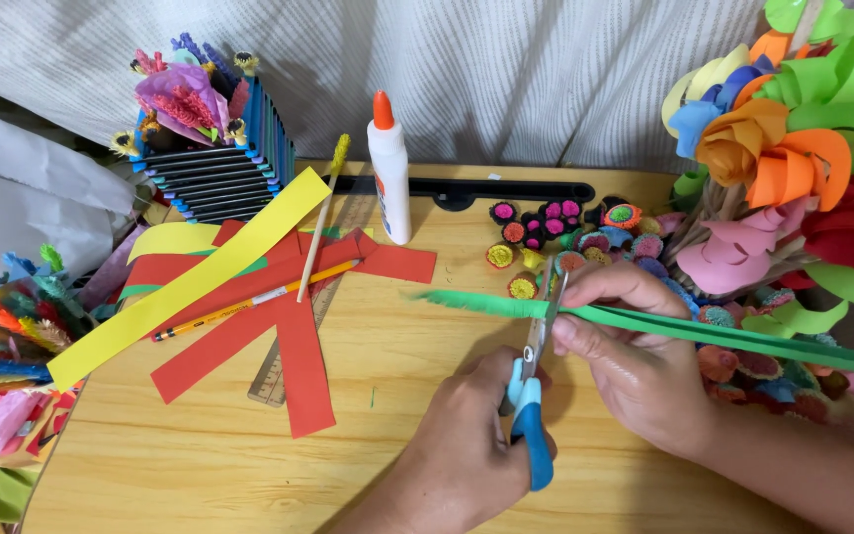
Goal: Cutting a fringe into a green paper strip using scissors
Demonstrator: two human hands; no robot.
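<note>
The left hand [467, 450] grips blue-handled scissors [531, 396], fringing the green paper strip [644, 324] that the right hand [635, 361] pinches. The blades seem part open. The next snip needs close, even spacing near the table's [200, 465] right edge.

This was a home craft corner. A wooden table [200, 455] stood against a pale curtain [506, 69], strewn with red and yellow paper strips [289, 346], a glue bottle [388, 173], a ruler [279, 371], and paper flowers [793, 148] heaped far right.
</note>
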